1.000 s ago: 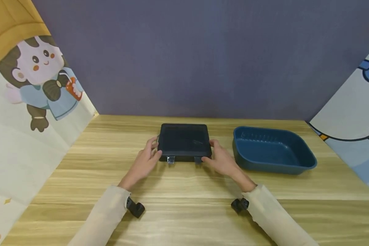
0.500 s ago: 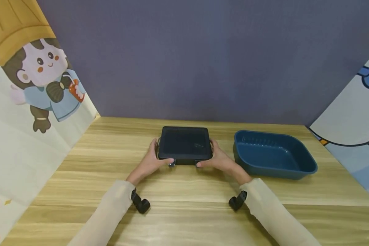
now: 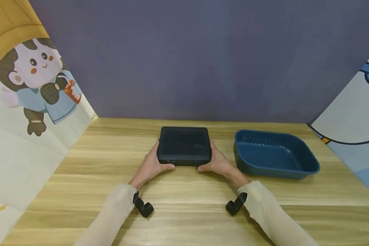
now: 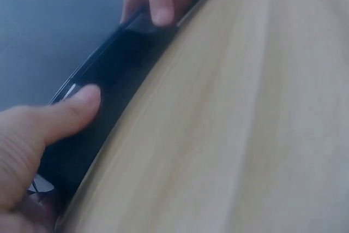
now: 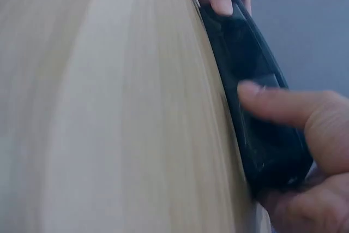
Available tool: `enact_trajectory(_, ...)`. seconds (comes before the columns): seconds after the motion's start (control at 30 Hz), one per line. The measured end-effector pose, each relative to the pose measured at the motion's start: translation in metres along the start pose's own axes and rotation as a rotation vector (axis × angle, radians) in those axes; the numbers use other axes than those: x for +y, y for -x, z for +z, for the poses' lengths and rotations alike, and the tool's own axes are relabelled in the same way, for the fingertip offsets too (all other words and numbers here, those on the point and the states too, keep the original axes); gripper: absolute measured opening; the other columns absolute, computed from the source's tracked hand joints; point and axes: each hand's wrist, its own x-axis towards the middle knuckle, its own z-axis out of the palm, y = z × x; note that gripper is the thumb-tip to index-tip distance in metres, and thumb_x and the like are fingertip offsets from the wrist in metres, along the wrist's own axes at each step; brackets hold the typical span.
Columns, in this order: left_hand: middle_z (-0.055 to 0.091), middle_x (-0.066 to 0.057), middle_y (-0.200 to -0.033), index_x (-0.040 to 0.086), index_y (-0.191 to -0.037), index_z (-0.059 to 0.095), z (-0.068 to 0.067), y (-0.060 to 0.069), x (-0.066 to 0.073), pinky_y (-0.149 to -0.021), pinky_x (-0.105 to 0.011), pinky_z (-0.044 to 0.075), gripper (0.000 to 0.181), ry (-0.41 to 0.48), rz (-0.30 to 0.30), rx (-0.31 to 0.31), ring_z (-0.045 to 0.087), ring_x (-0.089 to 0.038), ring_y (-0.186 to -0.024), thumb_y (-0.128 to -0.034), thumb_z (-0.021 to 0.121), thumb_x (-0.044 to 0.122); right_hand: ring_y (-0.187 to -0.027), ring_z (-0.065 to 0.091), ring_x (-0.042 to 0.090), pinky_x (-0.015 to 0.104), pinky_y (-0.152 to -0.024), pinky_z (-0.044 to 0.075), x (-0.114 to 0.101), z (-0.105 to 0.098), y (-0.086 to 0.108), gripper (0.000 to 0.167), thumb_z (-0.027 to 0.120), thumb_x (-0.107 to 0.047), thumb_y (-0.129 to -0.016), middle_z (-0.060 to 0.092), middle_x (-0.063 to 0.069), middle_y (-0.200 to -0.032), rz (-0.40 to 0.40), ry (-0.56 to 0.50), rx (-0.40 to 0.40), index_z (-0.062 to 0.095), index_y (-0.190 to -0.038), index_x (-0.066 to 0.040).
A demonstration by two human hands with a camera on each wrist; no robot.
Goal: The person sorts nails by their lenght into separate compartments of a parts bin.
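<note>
A flat black case [image 3: 184, 143] with a dark lid and two latches on its front lies on the wooden table, its lid down. My left hand [image 3: 151, 164] grips its left front corner, fingers along the side and thumb by the left latch [image 3: 171, 162]. At the opposite corner my right hand [image 3: 219, 162] holds the case the same way, its thumb against the right latch [image 3: 199, 163]. Both thumbs lie across the front face in the right wrist view, where the case's front [image 5: 245, 64] shows. The fingers behind the case's sides are mostly hidden.
To the right of the case stands a dark blue open basin [image 3: 275, 153], close to my right hand. A grey-blue wall panel [image 3: 184, 61] rises behind the table [image 3: 187, 218]. Cartoon-printed sheets [image 3: 6, 143] border the left and right sides.
The two latches stuck out from the front edge earlier and now lie flat against it. Both thumbs have come onto the front, and the hands have closed in around the corners.
</note>
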Motion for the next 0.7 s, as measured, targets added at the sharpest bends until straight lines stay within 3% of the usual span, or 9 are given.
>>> enact_trajectory(0.13, 0.028, -0.022, -0.152, 0.007, -0.154, 0.006, 0.001, 0.003, 0.002, -0.106, -0.052, 0.036, 0.122, -0.054, -0.007, 0.033, 0.035, -0.039, -0.136, -0.0670, 0.083, 0.043, -0.131, 0.041, 0.039, 0.052, -0.106, 0.035, -0.008, 0.001, 0.003, 0.127, 0.088, -0.013, -0.062, 0.038, 0.022, -0.147, 0.036, 0.151, 0.052, 0.000, -0.154, -0.011)
enact_trajectory(0.33, 0.046, -0.028, -0.139, -0.001, -0.152, 0.013, -0.001, 0.007, 0.010, -0.101, -0.050, 0.042, 0.116, -0.127, -0.019, 0.090, 0.046, -0.042, -0.126, -0.0681, 0.085, 0.034, -0.122, 0.051, 0.039, 0.049, -0.101, 0.042, -0.022, 0.003, 0.004, 0.121, 0.088, -0.024, -0.062, 0.051, 0.025, -0.136, 0.073, 0.366, 0.097, 0.011, -0.152, 0.001)
enact_trajectory(0.47, 0.054, -0.030, -0.129, -0.002, -0.151, 0.016, -0.003, 0.008, 0.013, -0.097, -0.050, 0.045, 0.113, -0.179, -0.027, 0.116, 0.051, -0.044, -0.120, -0.0682, 0.085, 0.033, -0.117, 0.055, 0.040, 0.048, -0.098, 0.044, -0.025, 0.005, 0.004, 0.118, 0.088, -0.027, -0.062, 0.055, 0.028, -0.129, 0.078, 0.421, 0.109, 0.015, -0.149, 0.006)
enact_trajectory(0.6, 0.045, -0.026, -0.141, 0.002, -0.152, 0.016, -0.004, 0.009, 0.010, -0.101, -0.050, 0.042, 0.113, -0.158, -0.021, 0.118, 0.047, -0.041, -0.125, -0.0680, 0.084, 0.037, -0.110, 0.059, 0.037, 0.047, -0.095, 0.047, -0.026, 0.004, 0.003, 0.119, 0.088, -0.028, -0.063, 0.060, 0.028, -0.121, 0.069, 0.441, 0.093, 0.014, -0.149, 0.007)
enact_trajectory(0.7, 0.033, -0.023, -0.150, 0.005, -0.152, 0.017, -0.004, 0.009, 0.007, -0.106, -0.053, 0.036, 0.113, -0.130, -0.011, 0.111, 0.037, -0.040, -0.134, -0.0677, 0.084, 0.038, -0.108, 0.061, 0.036, 0.046, -0.094, 0.047, -0.026, 0.002, 0.002, 0.118, 0.087, -0.029, -0.063, 0.062, 0.027, -0.118, 0.046, 0.458, 0.072, 0.014, -0.149, 0.007)
